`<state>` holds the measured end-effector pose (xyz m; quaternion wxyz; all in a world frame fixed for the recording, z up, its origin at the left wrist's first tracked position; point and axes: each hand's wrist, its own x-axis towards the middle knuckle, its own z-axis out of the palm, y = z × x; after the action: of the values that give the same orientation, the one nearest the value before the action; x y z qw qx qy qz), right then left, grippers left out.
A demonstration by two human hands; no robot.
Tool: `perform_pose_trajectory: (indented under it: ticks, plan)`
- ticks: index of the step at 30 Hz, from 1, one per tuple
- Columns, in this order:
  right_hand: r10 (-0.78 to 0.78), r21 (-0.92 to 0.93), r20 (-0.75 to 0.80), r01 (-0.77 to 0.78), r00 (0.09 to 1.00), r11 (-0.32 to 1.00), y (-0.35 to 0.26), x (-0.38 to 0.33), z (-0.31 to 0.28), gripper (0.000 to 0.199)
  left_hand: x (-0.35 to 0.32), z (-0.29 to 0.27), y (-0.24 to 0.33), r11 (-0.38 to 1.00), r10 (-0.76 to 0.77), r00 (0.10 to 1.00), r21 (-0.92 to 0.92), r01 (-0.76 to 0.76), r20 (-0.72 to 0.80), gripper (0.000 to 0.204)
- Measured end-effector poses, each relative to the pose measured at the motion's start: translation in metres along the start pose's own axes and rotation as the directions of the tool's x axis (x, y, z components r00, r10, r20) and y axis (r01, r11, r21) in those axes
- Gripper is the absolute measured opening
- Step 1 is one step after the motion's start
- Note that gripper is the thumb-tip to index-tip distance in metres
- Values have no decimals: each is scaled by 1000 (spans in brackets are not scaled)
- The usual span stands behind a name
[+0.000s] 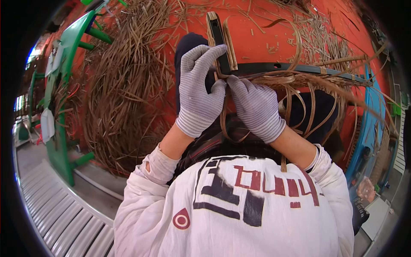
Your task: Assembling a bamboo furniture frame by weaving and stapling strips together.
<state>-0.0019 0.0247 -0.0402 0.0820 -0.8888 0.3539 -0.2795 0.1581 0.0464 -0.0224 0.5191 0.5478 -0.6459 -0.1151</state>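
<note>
Both my hands wear pale grey knitted gloves and meet at the corner of a black frame (257,68) partly wrapped in flat brown woven strips. My left hand (199,88) is closed around the short upright arm of the frame, index finger across its black face and thumb low by the corner. Just right of it, my right hand (257,107) pinches at the corner where a brown strip (223,122) passes; the fingertips partly hide the strip. That strip hangs in a loop below my hands. Woven brown work (274,80) runs along the long bar, with loose ends curling off.
A large heap of brown strips (124,85) lies on the red surface (252,25) at left, with more scraps at far right. A green table-like frame (64,94) stands at left above a roller conveyor (64,214). A blue rail (370,124) is at right.
</note>
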Motion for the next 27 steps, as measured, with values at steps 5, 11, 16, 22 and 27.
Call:
perform_pose_trajectory:
  ticks: [5, 11, 16, 22, 27]
  plan:
    - [22, 66, -20, -20, 1000, 998, 14, 5, -7, 17, 5, 2, 3, 999, 23, 1000, 28, -23, -16, 58]
    - [400, 551, 221, -452, 889, 701, 10, -11, -11, 31, 24, -10, 17, 777, 255, 962, 572, -263, 96, 45]
    - [408, 580, 198, -442, 891, 684, 3, -12, -16, 45, 45, -17, 28, 677, 251, 911, 613, -407, 327, 34]
    - [533, 899, 316, -428, 785, 96, 8, 5, -10, 45, 52, -17, 30, 642, 273, 837, 559, -525, 474, 27]
    - [444, 835, 434, -535, 784, 128, 12, 17, 0, 35, 48, -10, 23, 786, 259, 879, 442, -432, 400, 24]
